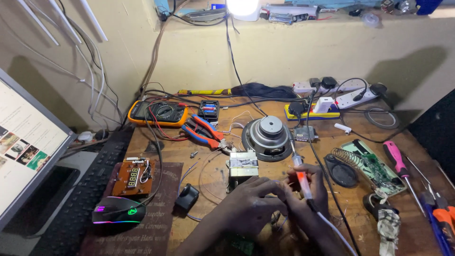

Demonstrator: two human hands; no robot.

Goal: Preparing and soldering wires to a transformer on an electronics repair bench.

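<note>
Soldering iron (300,175): near front edge of bench (265,118), long axis tilted, tip up toward loudspeaker (269,135), cord trailing to front-right. Right hand (310,189) wrapped around its orange grip. Left hand (251,201) curled narrow beside transformer (243,167); contents unclear.

Worn wooden bench (265,170), shiny metal speaker (268,132)

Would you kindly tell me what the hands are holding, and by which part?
The right hand grips a soldering iron by its orange handle. What the left hand holds cannot be told.
</note>
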